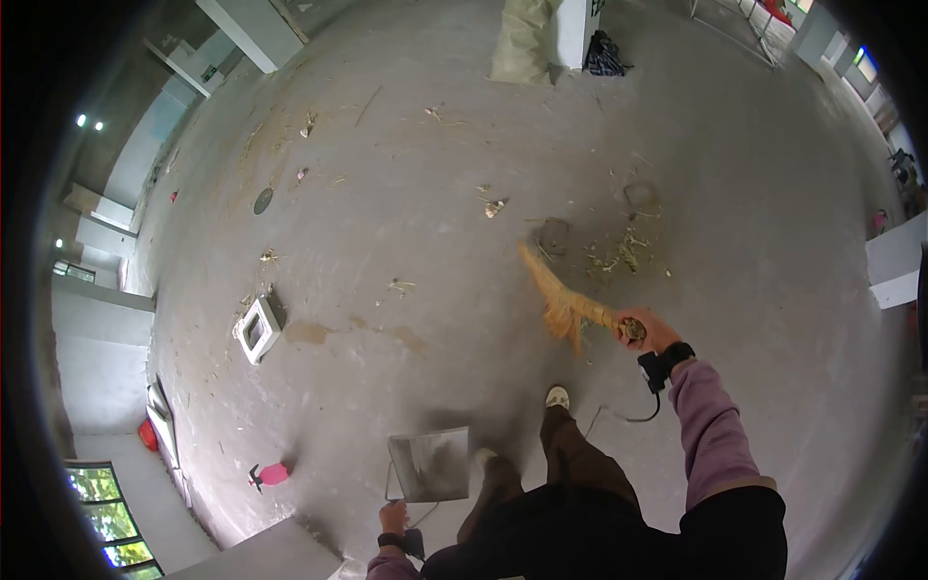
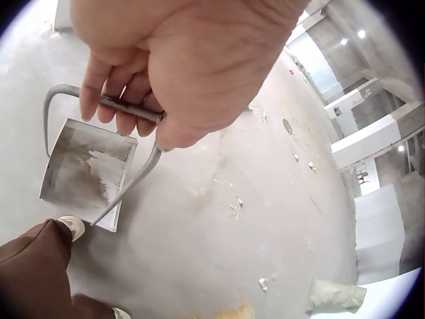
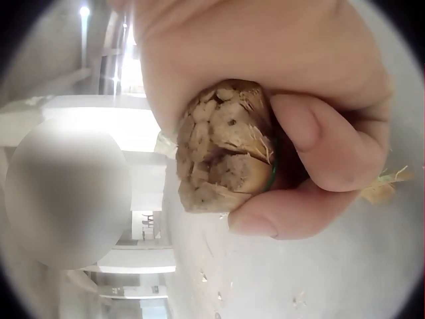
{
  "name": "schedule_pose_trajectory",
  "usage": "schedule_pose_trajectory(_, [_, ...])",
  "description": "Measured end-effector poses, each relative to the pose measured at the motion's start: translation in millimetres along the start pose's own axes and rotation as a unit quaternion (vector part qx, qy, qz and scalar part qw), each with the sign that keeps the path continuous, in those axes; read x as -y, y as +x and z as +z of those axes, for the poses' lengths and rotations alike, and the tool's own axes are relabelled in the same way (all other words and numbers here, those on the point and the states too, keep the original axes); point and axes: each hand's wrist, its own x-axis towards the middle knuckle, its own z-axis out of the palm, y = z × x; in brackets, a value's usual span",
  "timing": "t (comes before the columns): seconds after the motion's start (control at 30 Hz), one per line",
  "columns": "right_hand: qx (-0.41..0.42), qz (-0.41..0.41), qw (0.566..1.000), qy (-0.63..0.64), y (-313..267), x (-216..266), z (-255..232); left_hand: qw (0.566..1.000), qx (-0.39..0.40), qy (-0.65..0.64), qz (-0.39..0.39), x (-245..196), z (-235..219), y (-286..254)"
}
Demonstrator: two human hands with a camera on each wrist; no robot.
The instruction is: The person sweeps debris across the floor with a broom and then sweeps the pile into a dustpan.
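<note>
My right hand [image 1: 650, 331] grips a straw broom [image 1: 561, 298] by the end of its handle. In the right wrist view, thumb and fingers wrap the bundled stalks, whose cut handle end [image 3: 226, 149] faces the camera. The bristles fan out to the left over the concrete floor, near scattered straw bits [image 1: 623, 253]. Low in the head view, my left hand [image 1: 393, 517] holds a metal dustpan [image 1: 429, 466]. In the left wrist view its fingers [image 2: 126, 109] curl round the bar of the bent handle. Dust and pale smears mark the inside of the pan [image 2: 83, 169].
A white square frame [image 1: 257, 331] lies on the floor to the left, with a pink object [image 1: 274, 474] nearer me. Straw clumps [image 1: 494, 208] dot the floor ahead. A big pale sack [image 1: 522, 43] and a black bag [image 1: 604, 54] stand by a pillar.
</note>
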Motion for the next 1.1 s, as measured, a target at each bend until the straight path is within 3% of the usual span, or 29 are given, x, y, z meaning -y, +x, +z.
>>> schedule_pose_trajectory(0.1, [-0.017, 0.04, 0.999, -0.032, 13.9, 26.2, -16.1, 1.0, -0.012, 0.004, 0.013, -38.4, 30.4, -19.3])
schedule_pose_trajectory(0.17, [0.004, -0.118, 0.988, -0.103, 12.2, 8.4, -32.2, 0.999, -0.011, 0.015, 0.043, -64.9, 47.4, -30.7])
schedule_pose_trajectory(0.23, [0.003, -0.136, 0.99, -0.047, -9.9, -5.5, -46.0, 0.998, -0.007, 0.029, 0.054, -92.9, 63.8, -41.4])
schedule_pose_trajectory(0.3, [-0.01, -0.011, 0.991, 0.136, -69.4, 17.0, -23.2, 0.997, 0.008, 0.044, 0.07, -120.0, 82.7, -46.9])
schedule_pose_trajectory(0.4, [-0.033, 0.03, 0.972, 0.232, -107.5, -11.2, -46.8, 0.992, 0.045, 0.063, 0.103, -156.1, 111.0, -46.4])
schedule_pose_trajectory(0.6, [-0.038, 0.01, 0.929, 0.367, -178.7, -57.9, -45.1, 0.973, 0.112, 0.098, 0.174, -233.9, 177.2, -39.1])
schedule_pose_trajectory(0.7, [-0.103, 0.009, 0.877, 0.468, -192.3, -86.5, -31.9, 0.961, 0.12, 0.135, 0.209, -266.7, 216.2, -37.4])
schedule_pose_trajectory(0.77, [-0.141, -0.004, 0.865, 0.481, -193.5, -107.2, -22.6, 0.907, 0.147, 0.247, 0.306, -281.9, 232.6, -11.6])
schedule_pose_trajectory(0.83, [-0.164, -0.016, 0.857, 0.489, -194.2, -123.5, -19.2, 0.943, 0.136, 0.176, 0.246, -310.6, 258.2, -35.3])
schedule_pose_trajectory(0.9, [-0.201, -0.027, 0.847, 0.492, -189.9, -145.1, -24.5, 0.935, 0.147, 0.181, 0.267, -330.8, 276.9, -43.6])
schedule_pose_trajectory(0.93, [-0.213, 0.037, 0.789, 0.576, -188.4, -138.1, -26.9, 0.917, 0.145, 0.215, 0.304, -331.9, 285.2, -18.9])
schedule_pose_trajectory(1.03, [-0.182, 0.044, 0.708, 0.681, -175.9, -136.2, -35.9, 0.889, 0.148, 0.224, 0.371, -346.6, 310.9, 2.5])
schedule_pose_trajectory(1.1, [-0.183, 0.018, 0.696, 0.694, -160.2, -133.1, -47.5, 0.868, 0.164, 0.261, 0.39, -360.4, 329.6, -6.3])
